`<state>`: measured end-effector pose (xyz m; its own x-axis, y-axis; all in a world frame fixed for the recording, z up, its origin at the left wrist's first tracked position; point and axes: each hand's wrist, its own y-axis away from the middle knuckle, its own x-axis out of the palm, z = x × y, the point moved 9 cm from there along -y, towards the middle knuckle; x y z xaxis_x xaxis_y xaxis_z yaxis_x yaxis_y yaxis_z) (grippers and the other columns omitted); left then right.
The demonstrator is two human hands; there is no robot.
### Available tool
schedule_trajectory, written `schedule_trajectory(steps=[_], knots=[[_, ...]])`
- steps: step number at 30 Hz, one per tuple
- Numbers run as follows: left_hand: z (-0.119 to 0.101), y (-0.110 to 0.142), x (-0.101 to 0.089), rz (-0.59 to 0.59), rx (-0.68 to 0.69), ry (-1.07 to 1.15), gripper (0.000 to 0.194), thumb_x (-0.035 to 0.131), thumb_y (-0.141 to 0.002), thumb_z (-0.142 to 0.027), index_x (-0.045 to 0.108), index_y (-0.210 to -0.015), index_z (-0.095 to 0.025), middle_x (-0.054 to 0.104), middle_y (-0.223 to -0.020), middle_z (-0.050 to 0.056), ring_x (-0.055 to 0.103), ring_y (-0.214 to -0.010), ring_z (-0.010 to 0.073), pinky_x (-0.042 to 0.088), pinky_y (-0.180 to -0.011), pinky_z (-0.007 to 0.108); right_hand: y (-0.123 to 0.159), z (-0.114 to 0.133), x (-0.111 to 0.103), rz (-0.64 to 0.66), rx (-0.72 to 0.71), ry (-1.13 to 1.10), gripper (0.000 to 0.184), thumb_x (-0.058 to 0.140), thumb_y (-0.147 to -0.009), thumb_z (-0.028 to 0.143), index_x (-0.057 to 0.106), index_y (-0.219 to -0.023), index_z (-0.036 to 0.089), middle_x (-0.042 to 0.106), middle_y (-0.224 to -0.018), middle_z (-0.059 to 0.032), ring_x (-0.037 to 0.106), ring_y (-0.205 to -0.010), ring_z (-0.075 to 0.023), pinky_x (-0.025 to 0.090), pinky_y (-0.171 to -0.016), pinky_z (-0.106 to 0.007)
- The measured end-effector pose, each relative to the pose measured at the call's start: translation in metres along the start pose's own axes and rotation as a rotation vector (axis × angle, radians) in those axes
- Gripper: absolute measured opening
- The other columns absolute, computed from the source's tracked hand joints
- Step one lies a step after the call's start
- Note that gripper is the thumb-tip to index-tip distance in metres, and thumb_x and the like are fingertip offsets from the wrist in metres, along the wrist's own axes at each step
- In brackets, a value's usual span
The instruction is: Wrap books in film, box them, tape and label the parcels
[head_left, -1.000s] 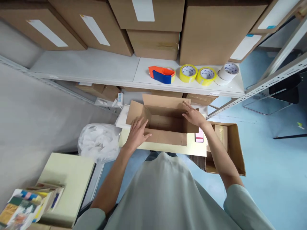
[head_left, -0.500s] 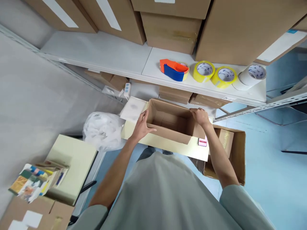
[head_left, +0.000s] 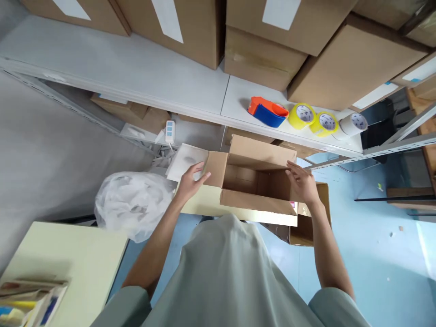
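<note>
An empty-looking cardboard carton (head_left: 257,201) stands upright on the small cream table (head_left: 200,202), its top flaps folded outward. My left hand (head_left: 191,182) is open beside the carton's left flap (head_left: 215,169), thumb and fingers apart; whether it touches the flap I cannot tell. At the right end, my right hand (head_left: 304,184) has its fingers stretched out over the right side of the carton, hiding part of that flap, and grips nothing. A white flat item (head_left: 185,158) lies left of the carton. Only a pink bit of the phone (head_left: 292,204) shows near the right hand.
On the shelf (head_left: 190,86) ahead sit an orange and blue tape dispenser (head_left: 268,112), yellow tape rolls (head_left: 301,115), white rolls (head_left: 352,125) and large cartons (head_left: 265,56). A white plastic bag (head_left: 134,200) is at left. Another open carton (head_left: 301,230) stands at lower right.
The carton's flaps have swung outward, with the back and left ones now showing. My left hand has moved slightly left, and my right hand has released the rim and opened. The view has shifted.
</note>
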<state>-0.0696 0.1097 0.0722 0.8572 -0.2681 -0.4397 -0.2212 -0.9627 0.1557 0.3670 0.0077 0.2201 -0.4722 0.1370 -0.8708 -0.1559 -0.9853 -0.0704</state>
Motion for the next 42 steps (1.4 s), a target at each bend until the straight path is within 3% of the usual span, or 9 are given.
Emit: schedule_trajectory(steps=[6,11,17,22,29,33,36,39,42], knots=[[0.115,-0.076,-0.064,-0.112,-0.274,-0.258,0.052,0.072,-0.097,-0.036,0.07,-0.144,-0.013,0.07,-0.154,0.021,0.065,-0.146,0.0368,0.047,-0.128,0.047,0.058,0.063,-0.008,0.016,0.192,-0.054,0.044,0.06,-0.109,0.059,0.083,-0.136,0.033,0.08,-0.146,-0.0052,0.085,-0.09,-0.0275,0.075,-0.081,-0.047],[0.176,-0.114,-0.063,0.015,-0.412,-0.367,0.066,0.08,-0.089,-0.034,0.062,-0.148,-0.008,0.064,-0.157,0.028,0.055,-0.155,0.0416,0.042,-0.13,0.048,0.093,0.085,-0.002,0.018,0.349,-0.08,0.04,0.065,-0.106,0.061,0.087,-0.129,0.037,0.085,-0.135,-0.0038,0.087,-0.106,-0.0329,0.076,-0.086,-0.049],[0.209,-0.113,-0.052,0.061,-0.526,-0.375,0.085,0.085,-0.087,-0.042,0.047,-0.156,-0.012,0.064,-0.154,0.031,0.065,-0.143,0.0429,0.05,-0.119,0.048,0.121,0.091,-0.007,-0.036,0.453,-0.068,0.042,0.065,-0.105,0.063,0.087,-0.129,0.036,0.088,-0.125,-0.0054,0.088,-0.101,-0.032,0.076,-0.085,-0.048],[0.201,-0.114,-0.073,0.005,-0.512,-0.365,0.057,0.076,-0.091,-0.032,0.063,-0.145,-0.019,0.077,-0.137,0.022,0.071,-0.136,0.0429,0.051,-0.119,0.053,0.124,0.088,-0.003,-0.031,0.458,-0.105,0.04,0.065,-0.106,0.061,0.087,-0.129,0.036,0.089,-0.118,-0.0047,0.088,-0.1,-0.031,0.077,-0.085,-0.046],[0.104,-0.111,-0.128,-0.122,-0.274,-0.381,0.043,0.07,-0.095,-0.03,0.08,-0.136,-0.023,0.084,-0.125,0.012,0.079,-0.118,0.0345,0.058,-0.11,0.044,0.1,0.066,0.003,-0.005,0.379,-0.115,0.041,0.064,-0.106,0.062,0.088,-0.125,0.034,0.086,-0.13,-0.0053,0.087,-0.102,-0.0322,0.076,-0.09,-0.051],[-0.007,-0.069,-0.174,-0.266,-0.029,-0.397,0.04,0.076,-0.091,-0.037,0.087,-0.128,-0.025,0.086,-0.095,0.002,0.079,-0.091,0.0283,0.063,-0.094,0.037,0.086,0.042,0.0,-0.001,0.314,-0.143,0.039,0.064,-0.107,0.059,0.087,-0.127,0.034,0.085,-0.135,-0.0059,0.086,-0.109,-0.0333,0.075,-0.086,-0.05],[-0.109,-0.023,-0.195,-0.387,0.229,-0.299,0.034,0.077,-0.09,-0.039,0.09,-0.119,-0.029,0.088,-0.114,-0.002,0.081,-0.098,0.0249,0.065,-0.095,0.035,0.078,0.024,-0.002,0.017,0.219,-0.128,0.039,0.065,-0.107,0.056,0.086,-0.131,0.034,0.083,-0.138,-0.0069,0.083,-0.119,-0.0351,0.073,-0.093,-0.053],[-0.201,0.012,-0.182,-0.412,0.445,-0.284,0.025,0.08,-0.094,-0.042,0.09,-0.117,-0.035,0.088,-0.113,-0.006,0.082,-0.1,0.0221,0.066,-0.097,0.035,0.075,0.007,-0.003,0.008,0.097,-0.103,0.042,0.063,-0.109,0.057,0.085,-0.133,0.031,0.083,-0.139,-0.009,0.078,-0.129,-0.0378,0.067,-0.107,-0.062],[-0.27,0.021,-0.135,-0.332,0.62,-0.315,0.018,0.079,-0.098,-0.038,0.09,-0.112,-0.036,0.088,-0.109,-0.008,0.083,-0.097,0.02,0.068,-0.096,0.035,0.077,-0.014,-0.002,0.002,0.025,-0.086,0.047,0.062,-0.11,0.06,0.084,-0.136,0.028,0.082,-0.141,-0.0118,0.076,-0.132,-0.039,0.063,-0.113,-0.066]])
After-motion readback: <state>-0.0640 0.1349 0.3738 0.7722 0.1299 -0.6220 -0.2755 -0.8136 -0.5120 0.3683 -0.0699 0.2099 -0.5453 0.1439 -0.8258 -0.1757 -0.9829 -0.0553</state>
